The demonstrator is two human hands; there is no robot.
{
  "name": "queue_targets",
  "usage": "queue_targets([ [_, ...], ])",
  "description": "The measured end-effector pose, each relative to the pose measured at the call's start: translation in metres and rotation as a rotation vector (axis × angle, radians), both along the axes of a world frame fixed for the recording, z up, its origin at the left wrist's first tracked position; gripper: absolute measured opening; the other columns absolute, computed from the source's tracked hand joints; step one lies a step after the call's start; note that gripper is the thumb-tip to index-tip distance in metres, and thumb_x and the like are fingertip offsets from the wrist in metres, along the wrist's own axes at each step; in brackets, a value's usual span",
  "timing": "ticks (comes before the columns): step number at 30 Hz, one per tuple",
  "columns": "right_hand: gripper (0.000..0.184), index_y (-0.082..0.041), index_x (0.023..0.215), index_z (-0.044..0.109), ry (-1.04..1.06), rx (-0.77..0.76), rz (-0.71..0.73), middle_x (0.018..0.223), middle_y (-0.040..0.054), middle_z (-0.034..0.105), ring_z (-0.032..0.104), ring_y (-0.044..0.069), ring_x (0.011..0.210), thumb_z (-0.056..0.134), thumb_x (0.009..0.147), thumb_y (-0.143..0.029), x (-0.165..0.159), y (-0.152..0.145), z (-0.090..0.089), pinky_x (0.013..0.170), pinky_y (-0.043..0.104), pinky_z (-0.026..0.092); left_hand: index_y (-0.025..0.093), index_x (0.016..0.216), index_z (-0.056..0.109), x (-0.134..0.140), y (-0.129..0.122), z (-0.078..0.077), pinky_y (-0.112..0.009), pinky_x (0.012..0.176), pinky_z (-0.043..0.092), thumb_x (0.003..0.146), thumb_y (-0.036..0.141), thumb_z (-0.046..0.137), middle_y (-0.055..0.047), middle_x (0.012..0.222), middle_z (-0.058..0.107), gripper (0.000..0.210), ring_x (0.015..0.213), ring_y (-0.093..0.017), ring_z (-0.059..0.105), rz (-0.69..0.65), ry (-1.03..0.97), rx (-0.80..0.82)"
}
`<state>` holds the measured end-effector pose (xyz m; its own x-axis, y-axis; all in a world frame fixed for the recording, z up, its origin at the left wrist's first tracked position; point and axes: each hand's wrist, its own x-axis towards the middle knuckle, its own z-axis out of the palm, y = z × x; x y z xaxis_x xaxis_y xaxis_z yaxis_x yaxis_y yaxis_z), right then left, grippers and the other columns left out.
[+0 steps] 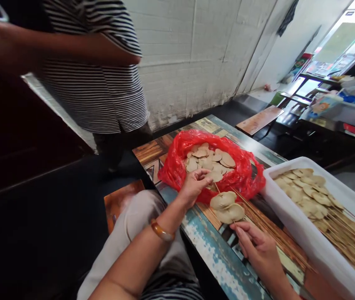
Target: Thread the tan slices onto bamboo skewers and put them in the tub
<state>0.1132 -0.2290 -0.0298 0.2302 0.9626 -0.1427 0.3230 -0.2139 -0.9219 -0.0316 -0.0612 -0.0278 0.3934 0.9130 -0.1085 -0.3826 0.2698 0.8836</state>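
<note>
My right hand (258, 243) pinches the lower end of a thin bamboo skewer, just under two pale round slices (227, 207) threaded on it. The skewer's bare tip points up toward my left hand (196, 185), whose thumb and fingers are closed on another pale slice (215, 176). Whether that slice touches the tip I cannot tell. Behind my left hand, an open red plastic bag (177, 162) holds a heap of similar slices (208, 157). Several loose bamboo skewers (264, 216) lie across the table beside my right hand.
A white plastic bin (289, 225) at the right holds many skewered slices (308, 193). All this stands on a patterned wooden table (205, 237). A person in a striped shirt (102, 83) stands at the left. A wooden bench (260, 120) and cluttered tables lie beyond.
</note>
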Motion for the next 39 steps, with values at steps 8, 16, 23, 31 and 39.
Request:
queue_targets([
  [8, 0.030, -0.018, 0.087, 0.064, -0.053, -0.016, -0.024, 0.045, -0.0060, 0.042, 0.040, 0.010, 0.038, 0.050, 0.080, -0.044, 0.0051, 0.0033, -0.0002, 0.039, 0.022, 0.032, 0.014, 0.083, 0.061, 0.0015, -0.0008, -0.0002, -0.018, 0.057, 0.040, 0.061, 0.024, 0.071, 0.000, 0.069, 0.062, 0.026, 0.057, -0.006, 0.054, 0.011, 0.025, -0.009],
  [16, 0.029, -0.019, 0.085, 0.066, -0.116, -0.001, -0.011, 0.044, -0.0051, 0.047, 0.043, 0.010, 0.037, 0.050, 0.080, -0.043, 0.0033, 0.0030, 0.0012, 0.038, 0.021, 0.033, 0.014, 0.084, 0.062, 0.0018, 0.0009, 0.0007, -0.018, 0.057, 0.040, 0.062, 0.024, 0.070, 0.001, 0.067, 0.062, 0.025, 0.057, -0.007, 0.054, 0.002, 0.018, 0.013],
  [23, 0.029, -0.018, 0.087, 0.066, -0.147, 0.016, -0.009, 0.048, -0.0033, 0.053, 0.046, 0.010, 0.039, 0.049, 0.081, -0.042, 0.0040, 0.0038, 0.0035, 0.039, 0.020, 0.035, 0.014, 0.085, 0.061, 0.0015, -0.0001, -0.0012, -0.018, 0.057, 0.040, 0.064, 0.023, 0.069, 0.001, 0.068, 0.062, 0.024, 0.058, -0.007, 0.055, 0.006, 0.004, 0.028],
  [31, 0.032, -0.017, 0.091, 0.063, -0.193, -0.006, 0.056, 0.050, -0.0029, 0.053, 0.047, 0.010, 0.041, 0.044, 0.084, -0.042, 0.0075, 0.0046, -0.0002, 0.040, 0.020, 0.034, 0.013, 0.085, 0.061, 0.0010, -0.0012, 0.0011, -0.020, 0.058, 0.042, 0.061, 0.025, 0.070, -0.001, 0.068, 0.063, 0.028, 0.058, -0.009, 0.056, 0.035, 0.033, 0.020],
  [39, 0.030, -0.018, 0.089, 0.063, -0.214, -0.001, 0.043, 0.047, -0.0048, 0.049, 0.043, 0.009, 0.038, 0.044, 0.083, -0.041, 0.0058, 0.0047, 0.0019, 0.038, 0.019, 0.033, 0.013, 0.081, 0.062, 0.0035, -0.0018, 0.0020, -0.020, 0.061, 0.042, 0.064, 0.023, 0.066, -0.001, 0.071, 0.063, 0.020, 0.062, -0.009, 0.055, 0.067, 0.155, 0.156],
])
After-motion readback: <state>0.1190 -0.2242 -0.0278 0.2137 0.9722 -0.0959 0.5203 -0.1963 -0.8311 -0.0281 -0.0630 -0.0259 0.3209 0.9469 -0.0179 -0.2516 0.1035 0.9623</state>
